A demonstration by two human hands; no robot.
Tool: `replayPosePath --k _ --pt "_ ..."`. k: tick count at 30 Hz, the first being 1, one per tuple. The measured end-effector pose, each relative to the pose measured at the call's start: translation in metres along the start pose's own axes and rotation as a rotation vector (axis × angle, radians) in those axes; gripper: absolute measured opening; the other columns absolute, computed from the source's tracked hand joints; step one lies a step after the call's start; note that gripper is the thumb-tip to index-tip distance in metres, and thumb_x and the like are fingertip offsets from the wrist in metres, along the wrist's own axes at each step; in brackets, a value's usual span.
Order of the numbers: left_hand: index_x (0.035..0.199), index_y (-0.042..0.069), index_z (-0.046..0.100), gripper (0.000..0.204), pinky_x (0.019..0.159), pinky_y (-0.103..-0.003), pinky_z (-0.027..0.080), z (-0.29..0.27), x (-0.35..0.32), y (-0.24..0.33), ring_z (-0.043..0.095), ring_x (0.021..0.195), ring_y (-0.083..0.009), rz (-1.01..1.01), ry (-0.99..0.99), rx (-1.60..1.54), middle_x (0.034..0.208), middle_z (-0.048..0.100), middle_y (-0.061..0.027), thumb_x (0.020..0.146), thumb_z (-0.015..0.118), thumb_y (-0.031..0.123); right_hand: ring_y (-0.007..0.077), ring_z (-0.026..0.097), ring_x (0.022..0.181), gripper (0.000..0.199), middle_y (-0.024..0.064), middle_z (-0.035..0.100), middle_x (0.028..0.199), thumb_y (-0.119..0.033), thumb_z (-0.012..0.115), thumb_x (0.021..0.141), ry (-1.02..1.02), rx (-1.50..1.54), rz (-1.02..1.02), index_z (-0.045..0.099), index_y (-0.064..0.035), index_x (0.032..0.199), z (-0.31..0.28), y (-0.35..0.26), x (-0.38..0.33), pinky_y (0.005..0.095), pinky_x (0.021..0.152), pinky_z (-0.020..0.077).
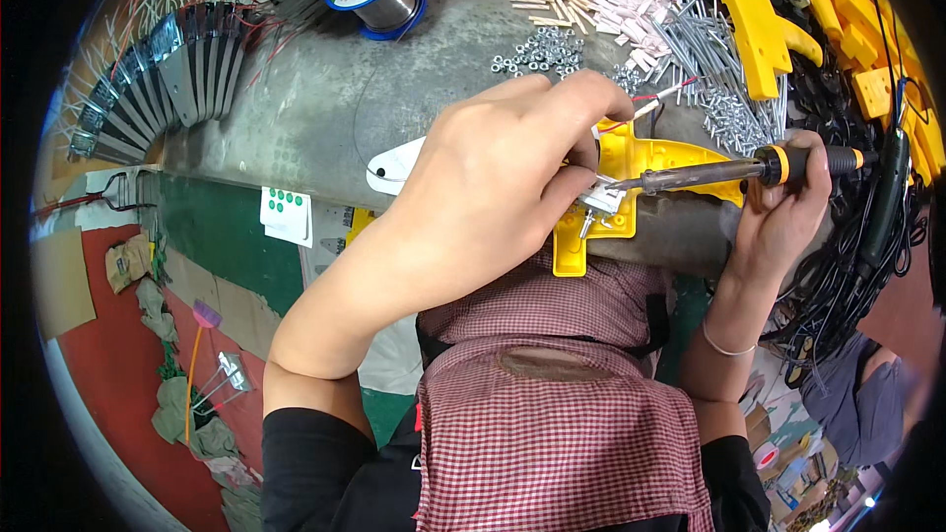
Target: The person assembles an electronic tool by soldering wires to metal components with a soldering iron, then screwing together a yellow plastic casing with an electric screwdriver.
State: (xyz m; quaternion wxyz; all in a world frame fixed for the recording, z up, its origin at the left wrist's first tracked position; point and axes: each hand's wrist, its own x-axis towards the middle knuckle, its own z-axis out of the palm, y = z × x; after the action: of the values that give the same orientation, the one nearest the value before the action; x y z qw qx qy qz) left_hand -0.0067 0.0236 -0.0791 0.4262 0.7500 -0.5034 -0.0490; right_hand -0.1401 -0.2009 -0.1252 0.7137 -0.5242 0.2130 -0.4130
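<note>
At the tabletop, the left hand is hiding things

It is covering part of a yellow shell lying near the edge. Its fingers are bunching beside a small metal piece; I cannot tell if they are gripping it. The right hand is holding a black-handled tool.

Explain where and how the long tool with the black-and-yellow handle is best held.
Probably by its thick handle, coming from the right and closing around it, as the right hand does. The slim metal shaft points left over the yellow casing, while the handle is broader and its end faces right.
</note>
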Motion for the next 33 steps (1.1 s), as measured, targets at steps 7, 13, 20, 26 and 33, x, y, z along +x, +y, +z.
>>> replayPosePath --k 7,13,20,26,33 --pt "0.095 0.003 0.068 0.025 0.069 -0.034 0.051 -0.021 0.003 -0.007 0.065 0.078 -0.0264 0.129 0.116 0.364 0.083 0.067 -0.0081 0.071 0.072 -0.004 0.0043 0.036 0.045 0.028 0.0017 0.048 0.063 -0.027 0.05 0.099 -0.038 0.016 -0.017 0.055 -0.001 0.091 -0.006 -0.002 0.002 0.0197 0.042 0.0273" --pt "0.087 0.002 0.072 0.013 0.081 -0.037 0.048 -0.034 0.033 -0.037 0.062 0.091 -0.0285 0.073 0.003 0.501 0.09 0.067 -0.0108 0.078 0.073 0.011 0.0053 0.038 0.046 0.024 0.001 0.048 0.065 -0.025 0.051 0.098 -0.033 0.032 0.019 0.055 -0.0012 0.092 -0.002 0.0 0.0 0.02 0.043 0.0294" --pt "0.091 0.002 0.075 0.025 0.077 -0.036 0.05 0.039 0.102 -0.023 0.064 0.083 -0.0263 0.004 -0.279 0.226 0.083 0.068 -0.0115 0.079 0.076 0.025 0.0054 0.038 0.047 0.024 0.0014 0.048 0.065 -0.025 0.051 0.098 -0.049 0.024 0.025 0.054 -0.0014 0.094 -0.001 -0.001 -0.001 0.0198 0.044 0.0304" --pt "0.096 0.0 0.074 0.023 0.073 -0.026 0.049 0.025 0.104 -0.052 0.063 0.077 -0.0097 -0.346 -0.434 -0.529 0.082 0.072 -0.0047 0.087 0.071 0.021 0.0047 0.039 0.047 0.026 0.001 0.049 0.064 -0.026 0.052 0.098 -0.051 0.005 0.027 0.056 -0.0006 0.094 -0.002 -0.001 0.0 0.0196 0.043 0.0308" --pt "0.107 0.0 0.069 0.027 0.08 -0.026 0.049 -0.002 0.085 -0.07 0.065 0.085 -0.0127 -0.568 -0.435 -0.851 0.089 0.072 -0.0081 0.094 0.064 0.023 0.0018 0.032 0.043 0.027 -0.0019 0.044 0.06 -0.026 0.045 0.101 0.022 -0.027 0.03 0.051 -0.0028 0.089 0.007 -0.003 0.0 0.0204 0.04 0.0252"
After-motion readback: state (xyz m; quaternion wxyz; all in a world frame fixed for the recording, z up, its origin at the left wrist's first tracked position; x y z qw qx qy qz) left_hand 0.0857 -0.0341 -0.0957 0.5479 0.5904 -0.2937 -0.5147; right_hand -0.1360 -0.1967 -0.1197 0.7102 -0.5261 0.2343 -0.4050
